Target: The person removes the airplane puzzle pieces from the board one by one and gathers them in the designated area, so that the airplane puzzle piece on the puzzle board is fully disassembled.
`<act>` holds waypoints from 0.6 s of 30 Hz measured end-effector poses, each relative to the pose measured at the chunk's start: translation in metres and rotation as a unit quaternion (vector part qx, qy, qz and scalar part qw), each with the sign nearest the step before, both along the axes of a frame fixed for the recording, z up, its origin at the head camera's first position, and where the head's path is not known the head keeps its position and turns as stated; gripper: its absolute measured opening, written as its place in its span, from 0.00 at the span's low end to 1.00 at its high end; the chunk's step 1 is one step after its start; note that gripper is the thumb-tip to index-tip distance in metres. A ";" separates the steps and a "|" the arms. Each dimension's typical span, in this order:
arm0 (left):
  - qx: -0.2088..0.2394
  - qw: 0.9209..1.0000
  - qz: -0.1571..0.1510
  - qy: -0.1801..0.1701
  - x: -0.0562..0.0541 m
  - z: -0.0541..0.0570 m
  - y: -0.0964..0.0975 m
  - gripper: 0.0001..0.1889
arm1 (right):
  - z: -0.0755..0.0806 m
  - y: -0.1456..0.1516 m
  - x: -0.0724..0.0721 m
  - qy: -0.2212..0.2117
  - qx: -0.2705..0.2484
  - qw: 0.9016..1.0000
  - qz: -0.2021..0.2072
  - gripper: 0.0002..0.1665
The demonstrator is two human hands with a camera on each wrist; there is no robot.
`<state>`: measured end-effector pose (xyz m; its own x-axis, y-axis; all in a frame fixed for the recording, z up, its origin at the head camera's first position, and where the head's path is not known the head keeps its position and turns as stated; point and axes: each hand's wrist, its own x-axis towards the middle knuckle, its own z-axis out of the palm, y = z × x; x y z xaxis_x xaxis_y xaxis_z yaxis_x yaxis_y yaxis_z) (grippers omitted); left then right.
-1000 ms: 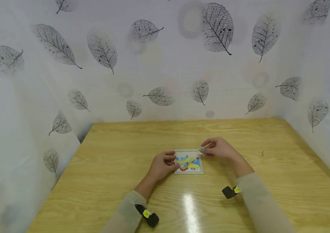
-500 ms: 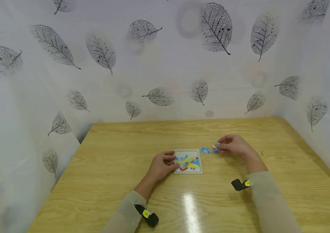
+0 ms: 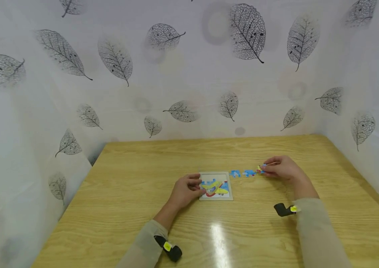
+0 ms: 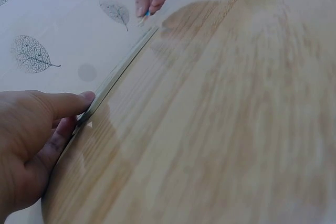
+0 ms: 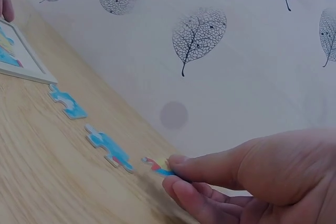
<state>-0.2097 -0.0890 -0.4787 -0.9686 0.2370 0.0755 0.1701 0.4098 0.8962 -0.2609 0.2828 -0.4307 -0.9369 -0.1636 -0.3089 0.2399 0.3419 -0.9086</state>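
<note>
My left hand (image 3: 186, 190) grips the left edge of a white-framed jigsaw puzzle (image 3: 230, 188) lying on the table. The thumb (image 4: 73, 102) lies against the frame's rim in the left wrist view. A yellow and blue plane picture fills the lower part of the tray; its upper part is bare white. To the right, my right hand (image 3: 284, 169) pinches a yellow, red and blue puzzle piece (image 5: 157, 166) between thumb and fingers, just above the table. Two blue puzzle pieces lie in a row between: one (image 5: 68, 102) beside the frame's corner, another (image 5: 109, 147) nearer the right hand.
The wooden table (image 3: 125, 171) reaches back to a white leaf-printed curtain (image 3: 189, 74), which also hangs at both sides. A light reflection shines on the table in front of the puzzle. Black wrist cameras sit on both sleeves.
My right hand has moved right, away from the frame's upper right corner. Two blue pieces have come to lie on the table along its path. The left hand stays on the frame.
</note>
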 end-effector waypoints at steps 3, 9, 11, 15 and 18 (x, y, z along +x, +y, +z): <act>0.003 1.000 0.000 0.000 0.001 0.000 0.000 0.22 | 0.000 0.004 0.001 -0.011 0.014 1.000 -0.007 0.32; -0.001 1.000 0.000 0.003 0.000 0.000 0.000 0.21 | 0.000 0.005 0.003 -0.002 0.071 0.997 -0.015 0.29; -0.003 1.000 0.001 0.004 0.000 0.000 0.000 0.21 | -0.001 0.003 0.003 0.011 0.095 0.995 -0.019 0.28; -0.004 1.000 0.002 0.003 -0.001 0.000 0.000 0.21 | 0.001 -0.001 0.004 0.023 0.140 0.990 -0.025 0.24; -0.008 1.000 0.002 0.004 -0.002 0.000 -0.001 0.21 | 0.005 -0.006 0.006 0.026 0.157 0.987 -0.015 0.22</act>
